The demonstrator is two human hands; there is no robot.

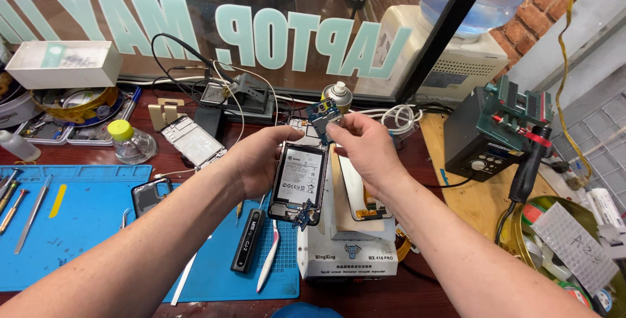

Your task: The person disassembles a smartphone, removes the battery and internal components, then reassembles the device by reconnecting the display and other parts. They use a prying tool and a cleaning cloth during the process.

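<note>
Left hand (pixel 257 161) is raised above the white heating box (pixel 349 243) and holds an opened phone (pixel 298 184) by its upper left edge, fingers curled behind the frame and thumb across the top. The phone stands nearly upright with its back cover off, black battery facing the camera, its lower end hanging just over the left front corner of the box.

Right hand (pixel 368 148) is directly above the box, closed in a pinch on a small blue circuit board (pixel 324 115), thumb and forefinger gripping its lower edge (remaining fingers folded in). The board sits just above and touching, or nearly touching, the phone's top right corner; contact cannot be confirmed.

On top of the box lies a flat screen panel (pixel 360 194), partly hidden by the right wrist.

Left of the box: a blue work mat (pixel 85 227) on the red-brown table. On it, nearest the box, lie a white brush (pixel 267 259) and a black bar-shaped tool (pixel 246 243); further left a dark phone case (pixel 151 195), then screwdrivers (pixel 13 201) at the mat's far edge.

Behind and left of the box: a white phone frame (pixel 193 141) and a small glass bottle with a yellow cap (pixel 127 141).

Right of the box: a dark soldering station (pixel 502 132) with its handpiece hanging at the side, and a round tin of tape rolls (pixel 567 253) nearer the camera
</note>
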